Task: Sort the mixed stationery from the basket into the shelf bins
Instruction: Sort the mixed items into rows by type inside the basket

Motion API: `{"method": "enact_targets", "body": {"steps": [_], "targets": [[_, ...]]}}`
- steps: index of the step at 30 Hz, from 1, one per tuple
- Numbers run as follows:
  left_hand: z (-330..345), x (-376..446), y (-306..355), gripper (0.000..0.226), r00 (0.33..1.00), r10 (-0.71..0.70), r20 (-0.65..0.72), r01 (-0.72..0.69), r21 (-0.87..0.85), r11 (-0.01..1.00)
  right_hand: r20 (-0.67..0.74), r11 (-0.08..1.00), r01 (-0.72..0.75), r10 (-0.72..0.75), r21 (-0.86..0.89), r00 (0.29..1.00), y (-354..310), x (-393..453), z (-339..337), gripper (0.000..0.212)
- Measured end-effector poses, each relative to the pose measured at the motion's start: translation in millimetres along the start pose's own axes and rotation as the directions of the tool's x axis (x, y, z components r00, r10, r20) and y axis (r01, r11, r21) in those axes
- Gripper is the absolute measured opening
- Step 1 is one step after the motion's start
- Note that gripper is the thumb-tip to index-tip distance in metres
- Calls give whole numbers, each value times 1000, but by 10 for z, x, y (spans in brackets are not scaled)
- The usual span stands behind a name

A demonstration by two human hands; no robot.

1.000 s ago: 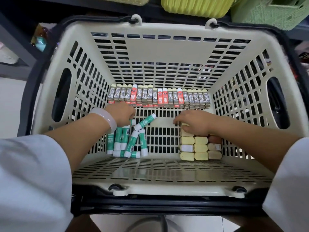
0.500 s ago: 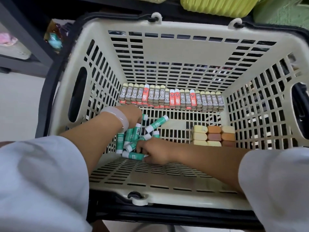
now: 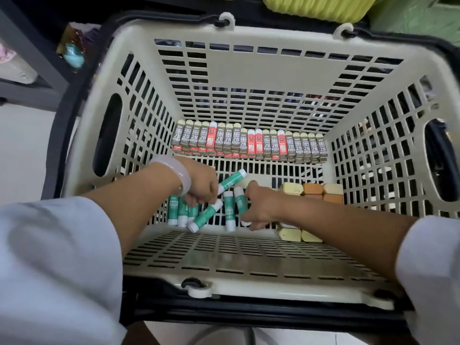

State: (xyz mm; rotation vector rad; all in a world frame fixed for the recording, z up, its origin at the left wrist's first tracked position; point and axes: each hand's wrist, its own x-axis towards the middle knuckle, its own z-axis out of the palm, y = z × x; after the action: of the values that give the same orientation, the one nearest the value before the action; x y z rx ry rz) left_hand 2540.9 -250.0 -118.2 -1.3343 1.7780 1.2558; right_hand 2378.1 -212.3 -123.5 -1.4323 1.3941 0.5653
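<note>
A cream slotted basket (image 3: 251, 33) holds the stationery. Grey and red 2B lead boxes (image 3: 249, 145) stand in a row along its far wall. Green-and-white glue sticks (image 3: 229, 215) lie jumbled at the near left of the floor. Yellow and orange erasers (image 3: 312, 189) are stacked at the right. My left hand (image 3: 201, 185), with a pale bangle on the wrist, is closed on a tilted glue stick (image 3: 231, 181) over the pile. My right hand (image 3: 260, 205) curls around another glue stick (image 3: 241, 202) at the pile's right edge and hides part of the erasers.
Black handles (image 3: 72, 100) fold down around the basket's rim. A yellow-green bin (image 3: 316, 6) and a green bin (image 3: 418, 13) sit on the shelf beyond the basket. A dark shelf frame (image 3: 37, 61) with small items stands at the upper left.
My right hand left the erasers, crossed to the glue sticks and now sits at the pile's right edge. My left hand stayed on the pile and lifted one stick at a tilt.
</note>
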Motion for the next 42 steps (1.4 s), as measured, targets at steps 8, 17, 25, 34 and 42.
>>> {"method": "enact_targets", "body": {"steps": [8,17,25,34,42], "targets": [[132,73,18,39,997,-31,73,21,138,990,-250,856,258,-397,-447,883,-107,78,-152,20],[-98,-21,-66,16,899,9,-438,82,187,979,-312,670,233,-588,-705,747,-46,280,-149,36],[112,67,-152,31,884,-102,-457,257,291,922,-207,999,33,-31,5,978,75,39,-125,58],[15,32,193,25,829,60,-556,-277,-314,908,-316,654,368,-202,661,927,-96,-15,-232,33],[163,41,65,29,957,-1,-292,21,65,998,-378,930,186,-55,318,924,62,62,-216,32]]}}
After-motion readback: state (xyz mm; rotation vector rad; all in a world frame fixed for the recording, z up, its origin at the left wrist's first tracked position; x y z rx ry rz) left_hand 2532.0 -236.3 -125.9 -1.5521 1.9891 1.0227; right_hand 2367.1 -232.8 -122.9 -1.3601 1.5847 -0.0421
